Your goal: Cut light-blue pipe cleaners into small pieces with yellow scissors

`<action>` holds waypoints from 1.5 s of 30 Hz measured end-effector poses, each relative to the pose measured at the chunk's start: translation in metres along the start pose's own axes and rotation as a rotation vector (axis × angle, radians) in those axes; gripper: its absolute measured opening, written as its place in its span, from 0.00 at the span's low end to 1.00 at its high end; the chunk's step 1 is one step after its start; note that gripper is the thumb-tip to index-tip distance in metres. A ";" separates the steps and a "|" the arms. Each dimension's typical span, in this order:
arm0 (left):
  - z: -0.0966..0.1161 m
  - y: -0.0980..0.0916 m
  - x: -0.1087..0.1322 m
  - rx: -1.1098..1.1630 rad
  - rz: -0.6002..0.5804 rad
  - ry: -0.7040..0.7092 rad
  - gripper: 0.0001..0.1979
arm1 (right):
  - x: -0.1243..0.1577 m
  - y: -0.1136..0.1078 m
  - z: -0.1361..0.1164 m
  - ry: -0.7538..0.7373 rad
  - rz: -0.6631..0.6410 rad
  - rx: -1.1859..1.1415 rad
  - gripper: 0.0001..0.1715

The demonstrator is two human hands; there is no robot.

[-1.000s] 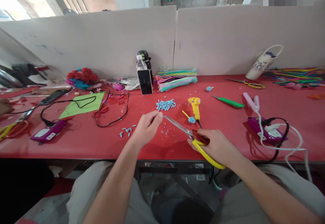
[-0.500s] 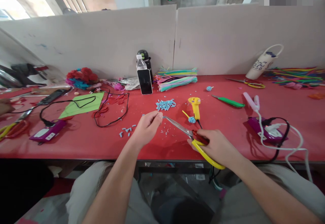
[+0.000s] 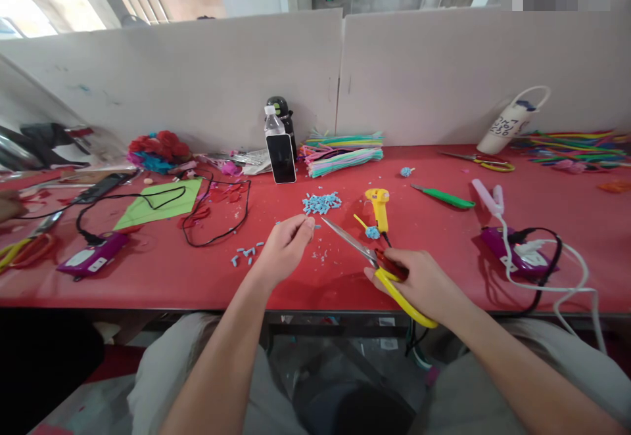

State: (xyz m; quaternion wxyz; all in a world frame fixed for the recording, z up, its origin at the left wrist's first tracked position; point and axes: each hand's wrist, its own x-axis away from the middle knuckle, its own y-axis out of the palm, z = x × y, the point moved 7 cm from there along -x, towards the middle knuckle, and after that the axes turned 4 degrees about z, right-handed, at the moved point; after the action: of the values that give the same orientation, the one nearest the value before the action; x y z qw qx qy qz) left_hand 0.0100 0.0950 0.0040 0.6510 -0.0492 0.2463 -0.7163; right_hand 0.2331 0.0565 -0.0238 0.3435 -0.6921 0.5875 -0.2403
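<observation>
My right hand grips a pair of scissors by its red and yellow handles, and the blades point up and left. Just left of their tips, my left hand is closed in a pinch; what it holds is too small to make out. Beyond the fingertips lies a pile of short blue pieces. Several more blue pieces are scattered left of my left wrist. Tiny pale scraps lie on the red table below the blades. Beside them is a blue fuzzy ball on a yellow stem.
A yellow glue gun stands behind the scissors. Further right are a green-handled knife and a purple power strip with cables. A phone leans on bottles near bundled pipe cleaners. At far left, another person's hand shows.
The scissors have drawn back slightly to the right, so their tips now sit apart from my left fingertips. My left hand has hardly moved.
</observation>
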 end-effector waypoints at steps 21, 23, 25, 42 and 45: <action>0.001 0.000 0.001 0.013 -0.014 0.004 0.20 | 0.001 0.003 0.005 -0.002 0.002 0.087 0.23; 0.001 0.001 0.001 0.016 -0.014 0.002 0.20 | 0.000 0.003 0.005 0.003 0.003 0.078 0.22; 0.001 0.001 0.001 0.022 -0.011 0.005 0.20 | 0.000 0.003 0.004 0.003 0.003 0.064 0.21; 0.005 0.000 0.001 -0.012 -0.018 0.045 0.19 | 0.001 0.001 -0.002 -0.026 -0.005 0.043 0.23; 0.005 0.000 0.001 -0.016 -0.024 0.048 0.19 | 0.001 0.001 0.000 -0.022 -0.010 0.042 0.24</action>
State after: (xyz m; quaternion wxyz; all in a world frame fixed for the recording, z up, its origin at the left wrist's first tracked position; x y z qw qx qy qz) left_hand 0.0117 0.0928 0.0087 0.6359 -0.0403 0.2671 -0.7229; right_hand 0.2322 0.0556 -0.0247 0.3632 -0.6902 0.5750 -0.2470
